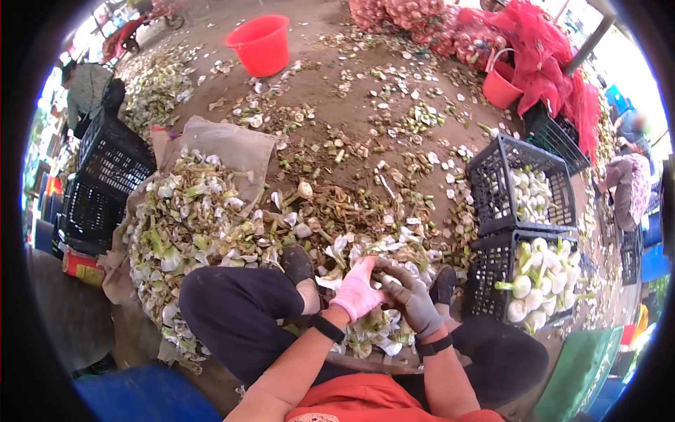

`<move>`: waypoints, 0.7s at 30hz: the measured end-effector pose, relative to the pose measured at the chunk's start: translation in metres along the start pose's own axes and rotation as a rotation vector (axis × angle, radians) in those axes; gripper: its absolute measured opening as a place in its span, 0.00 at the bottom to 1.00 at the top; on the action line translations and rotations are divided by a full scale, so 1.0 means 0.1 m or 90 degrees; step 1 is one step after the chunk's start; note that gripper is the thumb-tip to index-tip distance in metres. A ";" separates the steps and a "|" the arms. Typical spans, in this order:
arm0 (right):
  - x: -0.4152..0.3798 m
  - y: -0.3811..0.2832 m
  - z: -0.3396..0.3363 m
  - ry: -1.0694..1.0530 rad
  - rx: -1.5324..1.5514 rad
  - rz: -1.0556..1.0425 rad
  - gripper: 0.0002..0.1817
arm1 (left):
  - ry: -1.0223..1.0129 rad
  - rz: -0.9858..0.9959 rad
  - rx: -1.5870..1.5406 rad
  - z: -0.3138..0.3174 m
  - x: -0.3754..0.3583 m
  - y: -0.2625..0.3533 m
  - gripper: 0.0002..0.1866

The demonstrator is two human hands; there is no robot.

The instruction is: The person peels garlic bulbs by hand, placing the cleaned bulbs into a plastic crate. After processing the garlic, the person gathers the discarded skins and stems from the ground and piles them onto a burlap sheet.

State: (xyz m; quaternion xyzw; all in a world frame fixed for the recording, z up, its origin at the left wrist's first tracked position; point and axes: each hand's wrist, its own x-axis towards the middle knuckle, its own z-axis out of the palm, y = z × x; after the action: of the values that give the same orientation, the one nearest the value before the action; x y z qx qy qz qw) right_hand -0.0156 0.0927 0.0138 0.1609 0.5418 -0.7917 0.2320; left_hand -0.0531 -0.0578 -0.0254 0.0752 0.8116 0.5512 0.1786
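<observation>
My left hand [360, 290], in a pink and white glove, is closed in front of me between my knees. Against it my right hand [415, 301], in a grey glove, is curled too. A pale garlic bulb [385, 281] shows between the fingers of both hands, mostly covered by them. Below and around the hands lies a heap of white and green garlic peelings [376, 329]. To the right, a black crate [485, 281] contains several white garlic bulbs [538, 281] with green stems.
Behind that crate stands another black crate [489, 176] with garlic. Peelings [190, 218] cover sacking [235, 151] at left, beside black crates [95, 204]. Farther off are a red tub [264, 49], a red bucket [498, 84] and filled net bags [422, 24]. Other people sit at both sides.
</observation>
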 end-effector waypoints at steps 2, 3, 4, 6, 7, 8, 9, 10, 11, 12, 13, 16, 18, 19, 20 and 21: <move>0.45 0.59 -0.59 0.050 -0.024 -0.102 0.13 | 0.018 -0.003 0.004 -0.07 0.18 -0.06 0.29; 0.64 0.74 -0.96 0.059 -0.161 -0.250 0.11 | 0.015 -0.048 -0.064 -0.11 0.34 -0.18 0.27; 0.62 0.40 -1.06 0.112 0.079 -0.212 0.10 | 0.100 0.007 -0.017 -0.12 0.54 -0.56 0.23; 0.45 -0.53 -1.08 0.250 0.326 -0.293 0.11 | 0.194 -0.127 -0.120 -0.40 0.84 -0.64 0.21; 0.50 -0.67 -1.56 0.197 0.369 -0.430 0.16 | 0.234 -0.187 -0.095 -0.58 1.01 -0.70 0.22; 0.46 -0.93 -1.79 0.182 0.433 -0.430 0.20 | 0.282 -0.202 0.045 -0.68 1.23 -1.16 0.22; 0.40 -1.18 -1.66 0.182 0.508 -0.437 0.23 | 0.317 -0.200 0.154 -0.85 1.31 -1.16 0.21; 0.43 -1.25 -1.64 0.200 0.462 -0.433 0.25 | 0.339 -0.237 0.249 -0.97 1.41 -1.09 0.23; 0.48 -1.25 -1.64 0.221 0.417 -0.428 0.29 | 0.323 -0.264 0.313 -1.04 1.55 -1.23 0.24; 0.56 -1.18 -1.57 0.225 0.414 -0.424 0.29 | 0.284 -0.293 0.347 -1.12 1.68 -1.26 0.28; 0.63 -1.03 -1.45 0.225 0.324 -0.390 0.29 | 0.243 -0.320 0.381 -1.19 1.80 -1.30 0.32; 0.86 -0.52 -1.15 0.213 0.159 -0.217 0.27 | 0.138 -0.309 0.523 -1.27 2.12 -1.55 0.33; 1.05 -0.16 -0.98 0.182 0.230 -0.132 0.20 | 0.138 -0.264 0.525 -1.29 2.22 -1.74 0.25; 1.06 -0.05 -0.90 0.182 0.234 -0.128 0.20 | 0.138 -0.266 0.505 -1.33 2.27 -1.82 0.21; 1.10 0.03 -0.80 0.176 0.189 -0.067 0.19 | 0.125 -0.277 0.505 -1.31 2.25 -1.70 0.19; 1.14 0.07 -0.72 0.165 0.144 -0.011 0.18 | 0.118 -0.286 0.506 -1.23 2.20 -1.49 0.17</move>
State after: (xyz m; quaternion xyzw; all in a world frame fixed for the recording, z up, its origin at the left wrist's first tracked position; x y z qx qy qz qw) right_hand -0.1074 0.1358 -0.0753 0.2822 0.4761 -0.8221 0.1339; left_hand -0.2913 -0.1511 -0.1679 -0.0892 0.9686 0.1493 0.1777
